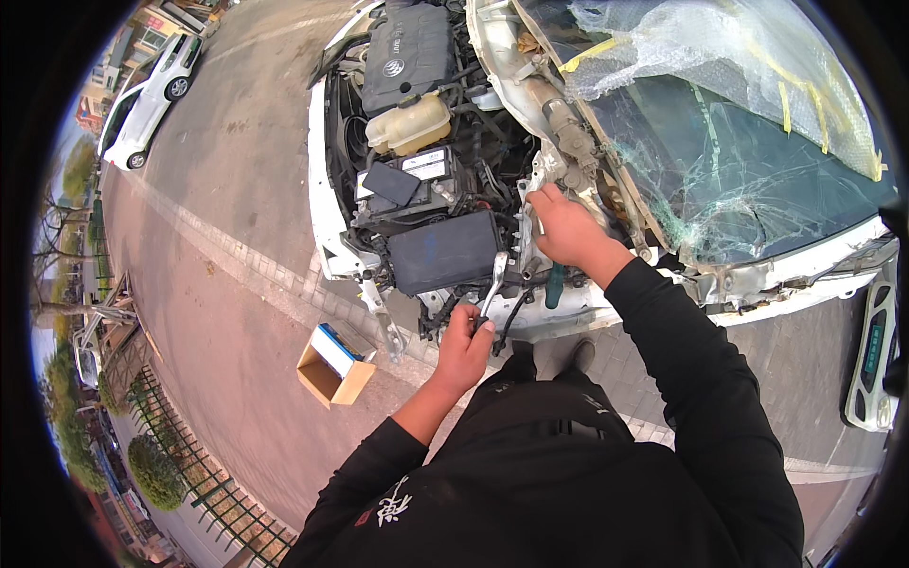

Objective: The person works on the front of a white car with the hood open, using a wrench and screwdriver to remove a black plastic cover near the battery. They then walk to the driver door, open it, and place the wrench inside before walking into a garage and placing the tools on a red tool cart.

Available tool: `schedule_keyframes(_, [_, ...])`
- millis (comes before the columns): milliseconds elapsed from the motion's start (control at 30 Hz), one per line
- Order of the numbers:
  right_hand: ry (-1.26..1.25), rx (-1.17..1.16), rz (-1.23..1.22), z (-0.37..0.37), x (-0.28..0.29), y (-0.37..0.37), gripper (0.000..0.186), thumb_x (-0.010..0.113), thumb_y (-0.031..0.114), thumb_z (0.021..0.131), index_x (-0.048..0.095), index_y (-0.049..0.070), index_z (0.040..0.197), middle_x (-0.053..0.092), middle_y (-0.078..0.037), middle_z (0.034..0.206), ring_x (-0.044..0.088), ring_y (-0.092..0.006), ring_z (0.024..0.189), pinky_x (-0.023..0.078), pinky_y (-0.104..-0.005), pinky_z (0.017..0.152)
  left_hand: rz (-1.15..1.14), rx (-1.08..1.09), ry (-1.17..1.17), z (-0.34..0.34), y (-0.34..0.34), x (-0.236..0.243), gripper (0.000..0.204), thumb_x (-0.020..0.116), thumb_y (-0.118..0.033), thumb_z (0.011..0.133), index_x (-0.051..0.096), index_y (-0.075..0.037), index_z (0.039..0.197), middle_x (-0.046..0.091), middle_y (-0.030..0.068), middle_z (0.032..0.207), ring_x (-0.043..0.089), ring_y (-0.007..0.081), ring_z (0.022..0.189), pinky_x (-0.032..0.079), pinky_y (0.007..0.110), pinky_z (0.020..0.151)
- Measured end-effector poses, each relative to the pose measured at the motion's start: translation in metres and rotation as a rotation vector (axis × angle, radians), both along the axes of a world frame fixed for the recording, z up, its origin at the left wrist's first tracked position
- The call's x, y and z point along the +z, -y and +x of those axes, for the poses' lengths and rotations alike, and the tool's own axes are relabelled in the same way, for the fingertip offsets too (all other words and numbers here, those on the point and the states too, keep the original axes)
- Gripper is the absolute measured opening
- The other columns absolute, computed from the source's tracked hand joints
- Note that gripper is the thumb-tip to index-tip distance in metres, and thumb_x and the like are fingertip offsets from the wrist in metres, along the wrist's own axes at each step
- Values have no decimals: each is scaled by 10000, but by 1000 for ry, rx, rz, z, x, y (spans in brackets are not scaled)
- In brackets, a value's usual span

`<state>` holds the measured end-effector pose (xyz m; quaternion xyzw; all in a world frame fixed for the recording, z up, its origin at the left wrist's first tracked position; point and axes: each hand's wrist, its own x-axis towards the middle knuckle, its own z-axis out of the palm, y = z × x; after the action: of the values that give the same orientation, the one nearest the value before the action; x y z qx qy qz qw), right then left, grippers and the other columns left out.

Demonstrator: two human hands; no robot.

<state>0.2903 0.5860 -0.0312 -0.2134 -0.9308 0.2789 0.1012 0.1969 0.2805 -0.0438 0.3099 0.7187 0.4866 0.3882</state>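
My left hand (462,350) is closed round the dark grip of a ratchet wrench (494,284). The wrench's silver head points up, beside the black fuse box cover (443,252) in a white car's engine bay. Higher and to the right, my right hand (571,227) has its fingers curled at the torn metal edge of the inner fender (540,172). What sits between those fingers is hidden. Just below that hand, a dark green tool handle (555,286) hangs among the metal parts.
A dark phone-like slab (390,184) lies on the battery (431,168). Behind are a coolant tank (409,125) and engine cover (407,57). The cracked windshield (729,180) carries bubble wrap (720,47). An open cardboard box (333,371) stands on the pavement; a detached bumper (873,355) lies right.
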Motion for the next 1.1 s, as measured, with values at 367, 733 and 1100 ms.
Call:
schedule_keyframes(367, [-762,-676,-2059,200,22,157,358,605,-29,925,666,-10,1277,739,-178,1247,580,-137,750,479,-297,658,-86,-613,-23,24,-11,29,213,621,-169,1045,559,-26,1190,594,110,833,572,242,730,474,387,695])
schedule_keyframes(733, [-885,-1005,-1711,331,-37,228,105,659,51,1060,685,26,1159,742,-135,1062,553,-102,716,446,-263,611,-152,-824,-11,169,-9,-9,237,627,-197,1038,530,-20,1162,661,199,839,681,433,799,509,499,708])
schedule_keyframes(1100, [-803,-1066,-1916,494,-169,233,93,662,165,1071,622,95,1022,681,-88,891,494,-113,640,376,-257,498,-156,-961,-5,335,-4,-159,217,527,-279,1124,523,-63,1142,666,187,800,690,444,799,506,555,698])
